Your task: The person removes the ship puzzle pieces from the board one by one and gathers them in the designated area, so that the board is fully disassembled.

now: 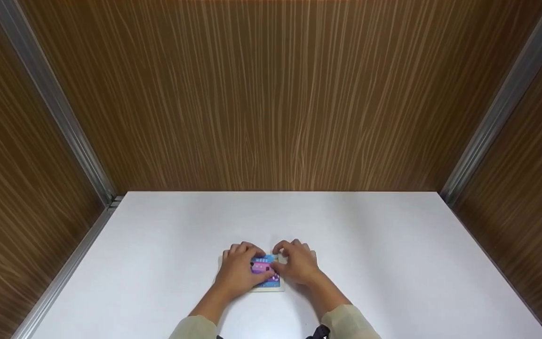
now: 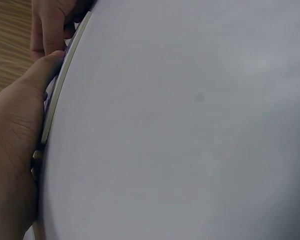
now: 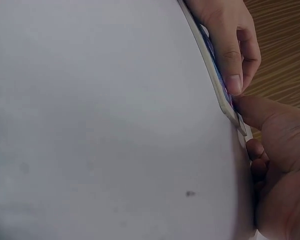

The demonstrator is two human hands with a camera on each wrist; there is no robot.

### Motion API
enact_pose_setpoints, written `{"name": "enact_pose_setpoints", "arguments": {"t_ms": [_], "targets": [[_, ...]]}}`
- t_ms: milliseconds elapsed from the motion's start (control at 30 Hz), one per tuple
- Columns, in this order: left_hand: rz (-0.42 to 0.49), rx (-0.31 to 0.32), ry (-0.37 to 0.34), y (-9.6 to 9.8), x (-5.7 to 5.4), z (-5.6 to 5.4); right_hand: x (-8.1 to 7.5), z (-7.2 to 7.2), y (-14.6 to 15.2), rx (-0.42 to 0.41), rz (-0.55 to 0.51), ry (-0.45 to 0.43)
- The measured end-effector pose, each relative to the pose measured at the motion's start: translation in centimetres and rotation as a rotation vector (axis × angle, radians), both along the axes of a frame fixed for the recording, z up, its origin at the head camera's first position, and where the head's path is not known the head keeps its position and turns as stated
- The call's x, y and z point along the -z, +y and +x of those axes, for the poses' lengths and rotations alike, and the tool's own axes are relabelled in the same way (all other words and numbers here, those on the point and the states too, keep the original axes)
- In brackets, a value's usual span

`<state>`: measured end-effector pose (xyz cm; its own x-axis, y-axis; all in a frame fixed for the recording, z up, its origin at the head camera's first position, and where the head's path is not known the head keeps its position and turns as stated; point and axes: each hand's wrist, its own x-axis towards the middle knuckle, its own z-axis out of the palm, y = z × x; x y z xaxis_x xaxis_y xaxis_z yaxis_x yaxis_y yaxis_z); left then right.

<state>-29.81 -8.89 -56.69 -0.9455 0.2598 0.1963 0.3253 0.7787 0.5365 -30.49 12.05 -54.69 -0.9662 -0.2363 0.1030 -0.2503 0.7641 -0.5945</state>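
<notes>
A flat, square puzzle board (image 1: 267, 284) with a pale rim and a blue, pink and purple picture lies near the table's front. My left hand (image 1: 237, 272) covers its left side, holding it with the thumb on the picture and the bent fingers towards the far edge. At the far right corner my right hand (image 1: 301, 264) curls thumb and index finger over the board, thumb tip on the picture. The left wrist view shows the board (image 2: 60, 87) edge-on under the left thumb. Both thumbs come close together over the board (image 3: 212, 62) in the right wrist view. My hands hide much of the picture.
The white table (image 1: 370, 226) reaches back to a brown wood-grain panel (image 1: 271, 94). More such panels stand at both sides, with metal posts (image 1: 54, 99) in the corners. A small dark spot (image 3: 190, 193) marks the tabletop near the right hand.
</notes>
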Motion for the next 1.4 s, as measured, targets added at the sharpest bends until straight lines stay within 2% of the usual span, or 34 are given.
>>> {"name": "enact_pose_setpoints", "arguments": {"t_ms": [367,600,867,1200,1400], "targets": [[-0.011,0.005,-0.007,0.54,-0.35,0.23,-0.26,0.19,0.55,-0.005,-0.011,-0.03],[0.0,0.022,0.04,0.47,-0.11,0.23,-0.24,0.15,0.6,0.003,-0.032,-0.046],[0.006,0.007,0.073,0.67,0.11,0.27,0.12,0.05,0.77,-0.002,-0.027,0.025],[-0.007,0.008,0.101,0.55,0.12,0.44,-0.1,0.0,0.71,-0.005,-0.05,-0.044],[-0.015,0.012,0.092,0.65,0.07,0.24,-0.49,-0.27,0.86,-0.012,-0.048,-0.092]]}}
